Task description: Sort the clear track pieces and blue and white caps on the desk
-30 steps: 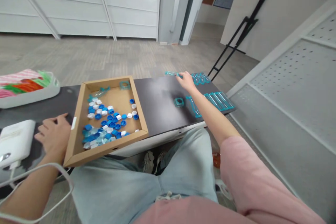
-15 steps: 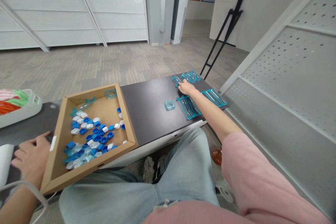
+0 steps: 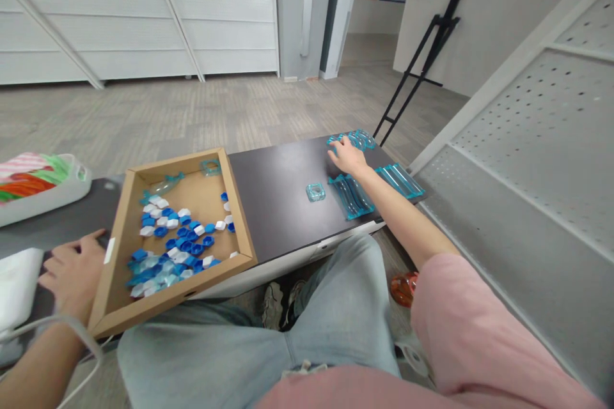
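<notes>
My right hand [image 3: 346, 156] reaches to the far right of the dark table [image 3: 278, 198], fingers down on a heap of curved clear-blue plastic pieces [image 3: 359, 139]. Whether it grips one is hidden. Beside my forearm lie straight clear-blue pieces [image 3: 351, 195] and more of them [image 3: 399, 180], plus a small square clear-blue piece [image 3: 315, 192]. My left hand [image 3: 74, 273] rests loosely curled on the table, beside the left wall of a cardboard tray [image 3: 242, 217]. The tray holds several blue and white hexagonal pieces [image 3: 175, 239].
A white device [image 3: 16, 287] with a cable [image 3: 71, 326] lies at the left edge. A white basket [image 3: 43, 195] of coloured items stands at the back left. A perforated white panel [image 3: 518, 166] runs along the right. A black stand [image 3: 422, 70] leans behind the table.
My right hand carried a clear-blue piece from above the table's far edge down to the heap and now rests on it. The view shifted. My left hand stays put.
</notes>
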`<state>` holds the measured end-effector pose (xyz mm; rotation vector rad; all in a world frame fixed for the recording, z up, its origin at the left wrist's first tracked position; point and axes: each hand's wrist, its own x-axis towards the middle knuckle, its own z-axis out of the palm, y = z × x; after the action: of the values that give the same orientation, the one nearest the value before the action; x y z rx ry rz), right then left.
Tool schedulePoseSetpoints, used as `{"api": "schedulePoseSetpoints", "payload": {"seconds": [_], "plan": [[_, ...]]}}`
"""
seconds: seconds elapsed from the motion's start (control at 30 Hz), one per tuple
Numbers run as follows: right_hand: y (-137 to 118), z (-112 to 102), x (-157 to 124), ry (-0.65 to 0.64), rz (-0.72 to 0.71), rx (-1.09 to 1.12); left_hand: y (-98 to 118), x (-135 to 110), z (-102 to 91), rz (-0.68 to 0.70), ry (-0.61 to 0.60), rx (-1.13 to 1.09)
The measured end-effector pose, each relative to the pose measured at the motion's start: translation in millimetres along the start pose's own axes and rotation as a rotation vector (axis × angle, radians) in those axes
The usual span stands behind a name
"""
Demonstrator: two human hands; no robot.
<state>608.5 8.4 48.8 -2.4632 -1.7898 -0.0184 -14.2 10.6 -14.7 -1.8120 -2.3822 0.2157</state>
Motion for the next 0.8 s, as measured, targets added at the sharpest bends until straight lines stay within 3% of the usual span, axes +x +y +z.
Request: {"api": "schedulePoseSetpoints", "payload": {"seconds": [0.07,0.13,0.23,0.3,0.43,0.57,0.67,0.8], "plan": [[-21,-8,-7,0.052,-0.105,0.026,2,-1,-6.2,-0.119,0.058,-0.079],[-52,-20,-20,0.137,-0.268,0.081,5,-3,-15.9,-0.113,0.001,-0.185],[-110,-43,-56,0.294,-0.635,0.201,7,-6,-26.1,-0.054,0.007,-0.375],[-153,-58,-87,0.323,-0.889,0.25,5,-6,-25.6,-0.047,0.002,-0.393],[-234,-61,-130,0.17,-1.216,0.273,0,-4,-15.4,-0.033,0.018,-0.401],[-293,-22,-129,-0.131,-1.393,0.227,4,-5,-11.5,-0.032,0.085,-0.416],[-315,7,-118,-0.331,-1.501,0.229,8,-6,-11.6,-0.065,0.136,-0.397],[-321,20,-110,-0.418,-1.475,0.436,10,-6,-9.2,-0.043,0.153,-0.404]]}}
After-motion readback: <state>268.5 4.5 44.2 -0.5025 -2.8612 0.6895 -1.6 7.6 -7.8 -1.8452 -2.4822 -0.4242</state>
